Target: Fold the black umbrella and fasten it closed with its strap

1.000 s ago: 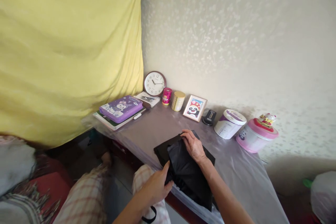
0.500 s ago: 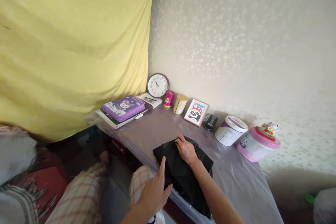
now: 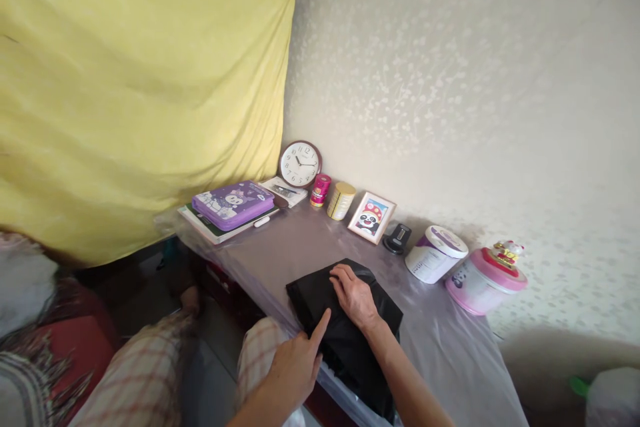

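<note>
A thin, slightly shiny black sheet, maybe a plastic bag (image 3: pixel 360 363), lies folded over the front edge of the table. My right hand (image 3: pixel 354 297) rests on its upper part with bent fingers against the surface, apparently gripping nothing. At the near left side of the sheet is my left hand (image 3: pixel 297 363). Its index finger is stretched out over the black surface, the thumb is apart, and the other fingers are partly hidden below.
Along the wall stand a clock (image 3: pixel 300 164), a pink can (image 3: pixel 321 191), a yellow-lidded tin (image 3: pixel 342 201), a panda picture frame (image 3: pixel 372 217), a black device (image 3: pixel 397 239), a white tub (image 3: pixel 437 255) and a pink tub (image 3: pixel 485 281). A purple case (image 3: pixel 233 204) lies on books at left.
My left hand's index finger has moved up and right over the black sheet. My right hand's fingers have bent and shifted slightly on the sheet. The view has moved a little.
</note>
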`<state>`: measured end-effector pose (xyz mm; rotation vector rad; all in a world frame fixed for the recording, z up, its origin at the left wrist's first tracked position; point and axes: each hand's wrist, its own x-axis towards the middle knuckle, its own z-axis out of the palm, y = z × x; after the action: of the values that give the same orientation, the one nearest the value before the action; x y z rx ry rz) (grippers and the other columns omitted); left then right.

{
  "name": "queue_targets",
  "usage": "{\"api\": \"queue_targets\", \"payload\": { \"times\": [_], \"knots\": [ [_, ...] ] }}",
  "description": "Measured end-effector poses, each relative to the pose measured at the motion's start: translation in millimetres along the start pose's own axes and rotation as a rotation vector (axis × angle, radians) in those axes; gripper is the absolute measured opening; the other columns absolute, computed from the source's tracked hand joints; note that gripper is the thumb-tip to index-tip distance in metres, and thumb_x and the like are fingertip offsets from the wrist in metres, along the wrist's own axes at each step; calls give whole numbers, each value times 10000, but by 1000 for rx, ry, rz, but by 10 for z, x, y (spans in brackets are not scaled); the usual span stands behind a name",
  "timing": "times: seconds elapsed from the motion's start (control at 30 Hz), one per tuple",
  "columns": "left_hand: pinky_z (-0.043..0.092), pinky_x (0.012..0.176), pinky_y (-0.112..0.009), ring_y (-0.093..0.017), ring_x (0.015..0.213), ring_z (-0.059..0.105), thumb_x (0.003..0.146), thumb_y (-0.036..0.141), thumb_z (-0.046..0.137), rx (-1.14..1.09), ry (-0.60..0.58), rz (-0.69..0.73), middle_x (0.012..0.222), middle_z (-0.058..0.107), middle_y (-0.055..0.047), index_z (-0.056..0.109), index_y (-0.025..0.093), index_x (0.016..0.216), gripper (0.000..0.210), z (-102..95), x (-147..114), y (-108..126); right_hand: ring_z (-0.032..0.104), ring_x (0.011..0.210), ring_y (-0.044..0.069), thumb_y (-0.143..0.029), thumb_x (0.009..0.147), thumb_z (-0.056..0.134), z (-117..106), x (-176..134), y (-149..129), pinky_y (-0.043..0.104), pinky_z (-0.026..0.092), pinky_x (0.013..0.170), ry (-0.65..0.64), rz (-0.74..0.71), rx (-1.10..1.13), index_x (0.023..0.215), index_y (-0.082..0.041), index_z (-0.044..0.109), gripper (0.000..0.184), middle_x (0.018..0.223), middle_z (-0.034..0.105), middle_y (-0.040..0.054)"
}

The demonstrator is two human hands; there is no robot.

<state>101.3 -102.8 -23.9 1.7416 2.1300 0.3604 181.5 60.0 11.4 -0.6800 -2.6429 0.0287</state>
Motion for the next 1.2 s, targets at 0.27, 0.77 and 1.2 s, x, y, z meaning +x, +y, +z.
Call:
{"api": "queue_targets", "payload": {
  "times": [0.27, 0.77, 1.2],
  "knots": [
    [457, 667, -327, -240, 789, 635, 859, 210, 397, -9, 30, -10, 918, 651, -88, 27, 247, 1427, 678, 134, 30, -44, 553, 1083, 190, -253, 925, 379, 80, -280, 251, 420, 366, 994, -2, -154, 48, 1026, -202, 620, 267, 1069, 656, 66],
    [457, 722, -345, -251, 851, 632, 850, 226, 422, -97, 0, -50, 936, 660, -95, 96, 253, 1425, 662, 62, 18, -36, 496, 1169, 205, -280, 930, 348, 124, 67, 493, 400, 321, 1021, -66, 14, -174, 1103, -195, 612, 327, 1207, 591, 85],
    [453, 729, -348, -249, 864, 625, 850, 239, 410, -113, -21, -46, 975, 655, -102, 83, 229, 1429, 665, 46, 34, -51, 502, 1161, 238, -263, 923, 382, 106, 161, 322, 456, 316, 1008, -191, 91, -200, 1010, -192, 649, 289, 1175, 609, 98]
  ]
}}
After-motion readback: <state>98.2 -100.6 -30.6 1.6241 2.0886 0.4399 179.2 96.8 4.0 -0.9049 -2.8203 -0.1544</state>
